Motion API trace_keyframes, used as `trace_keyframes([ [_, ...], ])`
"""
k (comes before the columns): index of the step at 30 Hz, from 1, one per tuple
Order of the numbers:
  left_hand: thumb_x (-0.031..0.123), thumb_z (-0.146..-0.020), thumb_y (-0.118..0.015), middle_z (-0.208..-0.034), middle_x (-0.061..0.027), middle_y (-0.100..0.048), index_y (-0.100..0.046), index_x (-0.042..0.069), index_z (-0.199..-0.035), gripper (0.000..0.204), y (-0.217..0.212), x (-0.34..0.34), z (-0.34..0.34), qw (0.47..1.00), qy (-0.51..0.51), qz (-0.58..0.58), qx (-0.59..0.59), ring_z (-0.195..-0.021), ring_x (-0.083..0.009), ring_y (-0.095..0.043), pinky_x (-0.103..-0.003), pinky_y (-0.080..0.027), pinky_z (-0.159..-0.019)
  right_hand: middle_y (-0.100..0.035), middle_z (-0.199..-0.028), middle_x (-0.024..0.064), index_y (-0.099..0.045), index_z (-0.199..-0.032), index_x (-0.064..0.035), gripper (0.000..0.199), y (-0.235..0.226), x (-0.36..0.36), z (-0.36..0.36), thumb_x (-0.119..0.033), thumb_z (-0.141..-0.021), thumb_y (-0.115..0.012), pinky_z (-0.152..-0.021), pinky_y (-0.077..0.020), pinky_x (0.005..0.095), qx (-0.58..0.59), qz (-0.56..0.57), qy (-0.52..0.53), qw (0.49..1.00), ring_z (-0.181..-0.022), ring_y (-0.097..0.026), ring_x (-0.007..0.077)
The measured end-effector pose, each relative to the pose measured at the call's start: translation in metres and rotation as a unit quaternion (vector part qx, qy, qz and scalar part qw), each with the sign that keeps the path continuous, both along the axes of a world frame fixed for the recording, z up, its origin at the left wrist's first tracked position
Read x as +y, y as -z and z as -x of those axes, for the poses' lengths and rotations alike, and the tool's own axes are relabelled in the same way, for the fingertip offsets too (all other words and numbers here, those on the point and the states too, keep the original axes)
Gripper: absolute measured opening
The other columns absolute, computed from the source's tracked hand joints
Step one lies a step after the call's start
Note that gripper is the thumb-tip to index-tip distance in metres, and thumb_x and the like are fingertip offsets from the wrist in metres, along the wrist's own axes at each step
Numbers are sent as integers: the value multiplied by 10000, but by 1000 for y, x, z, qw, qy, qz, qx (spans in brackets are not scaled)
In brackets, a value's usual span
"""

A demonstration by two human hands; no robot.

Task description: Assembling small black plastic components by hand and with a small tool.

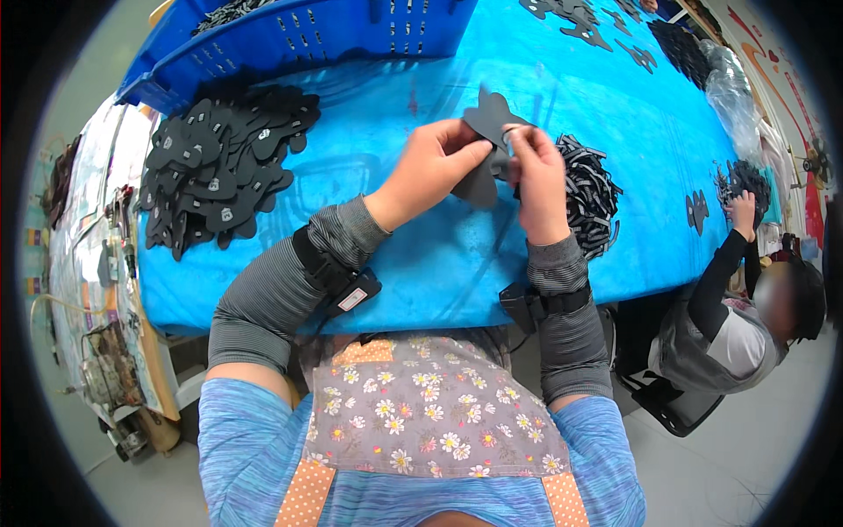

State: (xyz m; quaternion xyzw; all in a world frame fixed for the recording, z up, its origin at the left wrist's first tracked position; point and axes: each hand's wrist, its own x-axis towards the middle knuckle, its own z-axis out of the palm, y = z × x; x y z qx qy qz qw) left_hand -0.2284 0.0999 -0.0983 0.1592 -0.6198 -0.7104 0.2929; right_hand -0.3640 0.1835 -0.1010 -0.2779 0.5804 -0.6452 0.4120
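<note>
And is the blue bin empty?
No, the bin holds dark pieces, visible over its near wall; how full it is, I cannot tell.

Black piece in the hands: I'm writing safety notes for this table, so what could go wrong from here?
The black piece looks thin and is held up by the fingers of the left hand, so it might bend or slip.
The strips lie loose right beside the right hand; a sideways brush could scatter them.
The heap of black pieces lies near the table's left edge, so some might slide off if knocked.
</note>
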Motion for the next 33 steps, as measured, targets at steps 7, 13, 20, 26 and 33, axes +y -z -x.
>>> trace_keyframes([
  [7, 109, -811, -638, -795, -70, -645, -612, -29, -913, 173, -10, 4, -7, 964, -137, 219, -64, -689, -94, -593, -237, -479, -586, -619, -1072, 70, -620, -922, -17, 101, -16, 8, -15, -65, -833, -613, -447, -322, 138, 177, 199, 3, 964, -514, -411, -9],
  [13, 80, -763, -664, -759, -108, -623, -618, -19, -867, 150, -24, 16, -10, 912, -183, 366, -31, -644, -180, -607, -260, -477, -551, -639, -846, 30, -640, -916, -12, 106, -18, 13, -15, -77, -834, -624, -424, -320, 151, 116, 162, -30, 980, -487, -417, -7],
  [20, 87, -778, -667, -746, -91, -625, -613, -16, -853, 139, -21, 22, -9, 913, -143, 379, -41, -635, -145, -593, -250, -472, -546, -589, -673, -5, -627, -914, -14, 156, -13, 4, -8, -141, -828, -652, -397, -317, 162, 46, 130, 89, 986, -452, -435, 17],
  [26, 130, -803, -655, -730, -68, -600, -604, -17, -857, 164, -24, 25, -7, 965, -123, 231, 14, -619, -107, -584, -237, -458, -541, -574, -718, 22, -577, -933, -16, 157, -10, 5, 5, -131, -833, -617, -393, -322, 169, -94, 143, 165, 971, -440, -420, 34],
  [33, 165, -892, -553, -796, -19, -615, -594, -22, -934, 196, -28, 23, -9, 998, -48, 44, 27, -707, -65, -566, -212, -462, -621, -492, -658, -11, -565, -947, -32, 136, -14, 5, 3, -119, -843, -578, -428, -318, 173, -63, 156, 150, 974, -483, -407, 38],
])
